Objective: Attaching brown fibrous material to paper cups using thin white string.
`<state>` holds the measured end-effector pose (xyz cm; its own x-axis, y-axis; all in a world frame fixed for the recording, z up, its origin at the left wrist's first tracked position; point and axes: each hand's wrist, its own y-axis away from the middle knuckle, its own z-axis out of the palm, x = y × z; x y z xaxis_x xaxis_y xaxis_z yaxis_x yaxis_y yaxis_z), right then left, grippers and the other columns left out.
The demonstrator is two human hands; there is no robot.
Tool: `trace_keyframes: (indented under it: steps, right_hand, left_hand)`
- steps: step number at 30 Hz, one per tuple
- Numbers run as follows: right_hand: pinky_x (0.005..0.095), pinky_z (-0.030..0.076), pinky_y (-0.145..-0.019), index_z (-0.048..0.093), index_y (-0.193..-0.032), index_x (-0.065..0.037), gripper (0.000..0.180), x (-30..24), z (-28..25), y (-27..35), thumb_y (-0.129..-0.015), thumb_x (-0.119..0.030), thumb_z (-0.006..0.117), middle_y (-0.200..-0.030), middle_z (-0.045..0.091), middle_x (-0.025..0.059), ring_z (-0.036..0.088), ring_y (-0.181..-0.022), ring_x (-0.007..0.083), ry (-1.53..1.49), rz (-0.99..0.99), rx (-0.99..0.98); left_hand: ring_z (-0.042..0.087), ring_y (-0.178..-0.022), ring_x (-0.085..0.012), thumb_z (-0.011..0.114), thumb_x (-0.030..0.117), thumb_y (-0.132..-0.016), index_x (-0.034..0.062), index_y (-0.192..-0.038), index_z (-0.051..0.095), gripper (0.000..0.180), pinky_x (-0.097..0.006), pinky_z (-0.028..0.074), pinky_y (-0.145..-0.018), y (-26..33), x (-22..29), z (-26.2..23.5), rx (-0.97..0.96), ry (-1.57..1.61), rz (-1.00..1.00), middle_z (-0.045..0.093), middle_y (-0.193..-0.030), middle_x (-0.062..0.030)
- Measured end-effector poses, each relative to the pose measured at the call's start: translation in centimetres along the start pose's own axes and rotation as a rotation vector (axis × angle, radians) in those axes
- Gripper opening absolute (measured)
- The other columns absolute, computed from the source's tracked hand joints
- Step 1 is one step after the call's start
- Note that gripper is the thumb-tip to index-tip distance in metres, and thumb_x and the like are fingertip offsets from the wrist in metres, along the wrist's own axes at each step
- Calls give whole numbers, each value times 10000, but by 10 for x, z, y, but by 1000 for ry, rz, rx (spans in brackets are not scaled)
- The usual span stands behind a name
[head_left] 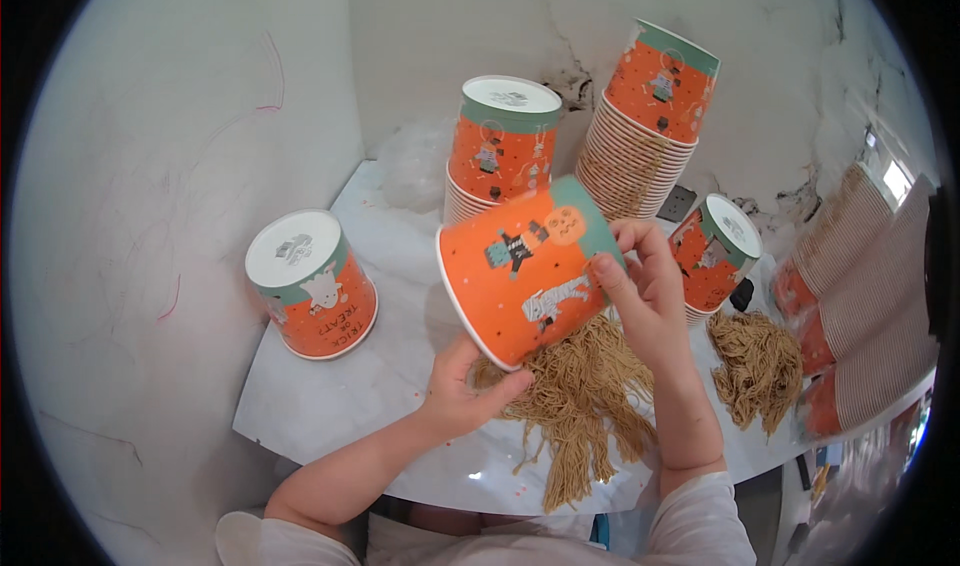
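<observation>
Between my hands I hold an orange paper tub (530, 266) tilted on its side above the table, its green base end up to the right and its white rim toward the lower left. My left hand (462, 391) supports the rim from below, thumb along its lower edge. My right hand (645, 291) is closed on the green base end, thumb on the printed side. Small Halloween figures are printed on the tub. Beneath it lies a spread bundle of tan string (580, 406), partly hidden by the tub and my right arm.
An upside-down tub (312, 291) stands at the left. Behind are a short stack of tubs (505, 146) and a tall leaning stack (650, 116). Farther right are another upturned tub stack (715, 251), a second tan string bundle (757, 371) and several bagged stacks (865, 316).
</observation>
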<state>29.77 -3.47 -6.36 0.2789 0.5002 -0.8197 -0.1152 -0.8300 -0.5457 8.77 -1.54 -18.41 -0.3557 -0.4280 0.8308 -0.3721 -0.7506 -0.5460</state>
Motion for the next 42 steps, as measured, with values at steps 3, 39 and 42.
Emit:
trace_keyframes:
  steps: [3,39,42]
  right_hand:
    - [293,477,-913,481,-1001,-49,217,10,4,-2,-1006,-161,667,-1060,550,22,532,-952,86,112,-45,-25]
    - [326,483,-750,631,-899,12,349,-13,-33,-13,-776,-205,876,-865,620,69,594,-812,188,562,-92,-287]
    - [340,486,-768,633,-902,11,352,-16,-29,-12,-766,-203,878,-892,620,82,607,-851,220,581,-69,-326]
  left_hand:
    - [677,-1012,-174,750,43,-906,7,-1153,673,262,-318,518,-904,-1,2,6,77,40,-10,714,-1107,-89]
    - [647,-1031,-150,574,106,-1027,-29,-1304,518,314,-312,507,-930,-7,7,-5,-5,67,-38,679,-1139,-95]
    - [618,-1128,-159,577,97,-1026,-14,-1373,435,391,-329,472,-1014,-12,7,-7,79,260,-90,634,-1254,-90]
